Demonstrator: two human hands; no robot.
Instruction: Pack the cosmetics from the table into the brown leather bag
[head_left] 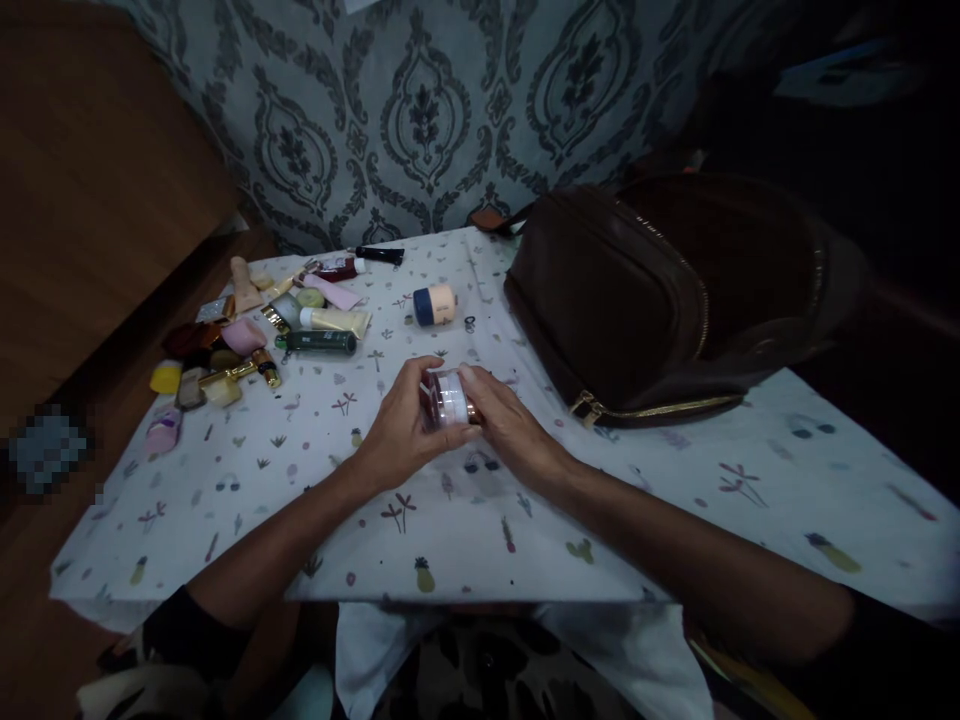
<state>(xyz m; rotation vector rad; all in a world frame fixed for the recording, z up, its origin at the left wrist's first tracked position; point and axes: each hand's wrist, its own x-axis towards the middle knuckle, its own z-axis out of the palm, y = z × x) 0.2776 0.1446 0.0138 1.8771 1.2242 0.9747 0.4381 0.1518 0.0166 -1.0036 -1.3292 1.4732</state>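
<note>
Between my two hands, over the middle of the table, is a small clear jar [451, 398] with a white label and dark reddish contents. It lies on its side in my grasp. My left hand [405, 415] wraps its left end, thumb along the near side. The right end is gripped by my right hand [514, 420], whose fingers are partly hidden behind it. Just beyond the hands lies a navy and peach container [435, 306] on its side, and a small dark ring-like item [469, 323] sits beside it.
A brown leather backpack [600, 300] lies at the right with its zip open. Cosmetics cluster at the left: a dark green tube [319, 342], a cream tube [337, 320], a pink bottle [163, 430] and a black tube [380, 255]. Patterned cloth covers the table [465, 540]; wallpaper stands behind.
</note>
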